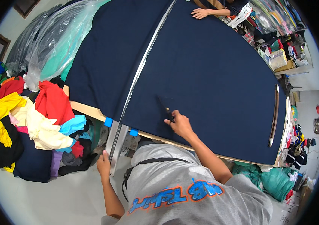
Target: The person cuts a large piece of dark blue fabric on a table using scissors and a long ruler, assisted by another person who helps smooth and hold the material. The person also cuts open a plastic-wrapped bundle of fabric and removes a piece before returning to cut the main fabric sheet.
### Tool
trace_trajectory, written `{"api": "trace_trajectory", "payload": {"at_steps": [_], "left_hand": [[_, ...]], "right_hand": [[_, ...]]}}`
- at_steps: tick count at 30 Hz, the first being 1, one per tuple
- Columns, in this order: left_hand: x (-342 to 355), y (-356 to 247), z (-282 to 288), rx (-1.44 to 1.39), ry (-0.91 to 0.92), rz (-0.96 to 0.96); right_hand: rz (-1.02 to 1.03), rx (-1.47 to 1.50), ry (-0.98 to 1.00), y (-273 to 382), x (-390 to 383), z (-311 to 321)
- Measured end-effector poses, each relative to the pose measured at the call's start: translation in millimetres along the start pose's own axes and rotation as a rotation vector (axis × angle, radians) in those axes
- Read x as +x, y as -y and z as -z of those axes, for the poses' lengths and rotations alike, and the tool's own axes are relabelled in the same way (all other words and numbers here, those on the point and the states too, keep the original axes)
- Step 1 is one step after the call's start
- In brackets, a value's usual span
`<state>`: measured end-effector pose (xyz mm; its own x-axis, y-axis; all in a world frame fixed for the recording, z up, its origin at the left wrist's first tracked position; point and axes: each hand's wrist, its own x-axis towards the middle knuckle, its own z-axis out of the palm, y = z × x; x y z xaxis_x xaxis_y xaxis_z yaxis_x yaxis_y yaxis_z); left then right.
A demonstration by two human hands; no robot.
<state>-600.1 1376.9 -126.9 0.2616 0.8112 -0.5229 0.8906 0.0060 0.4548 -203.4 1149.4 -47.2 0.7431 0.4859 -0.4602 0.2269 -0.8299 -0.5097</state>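
Dark navy fabric (219, 82) lies spread over a wide table. A long perforated metal rail (134, 80) crosses the fabric from the far side and sticks out past the near table edge. My left hand (103, 164) is closed around the rail's near end, beyond the edge. In my right hand (182, 125), over the fabric near the front edge, is a pair of scissors (171, 115) with black handles. Their dark blades point away to the far left and barely stand out against the cloth. Two blue clips (108, 122) sit on the table edge, one either side of the rail.
A heap of coloured clothes (45, 123) is at the left, with plastic-wrapped rolls (54, 41) behind it. Across the table, another person's hand (200, 14) rests on the fabric. A narrow strip (274, 116) lies at the right; green bundles (276, 180) sit below.
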Motion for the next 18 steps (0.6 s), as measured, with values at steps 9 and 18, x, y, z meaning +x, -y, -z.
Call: {"api": "trace_trajectory", "payload": {"at_steps": [9,18], "left_hand": [[6,16,12,-0.046,-0.101,0.031],[-24,-16,47,-0.024,-0.281,-0.007]], "right_hand": [[0.117,0.122,-0.062,30,12,-95],[0.39,-0.05,0.259,29,-8,-103]]}}
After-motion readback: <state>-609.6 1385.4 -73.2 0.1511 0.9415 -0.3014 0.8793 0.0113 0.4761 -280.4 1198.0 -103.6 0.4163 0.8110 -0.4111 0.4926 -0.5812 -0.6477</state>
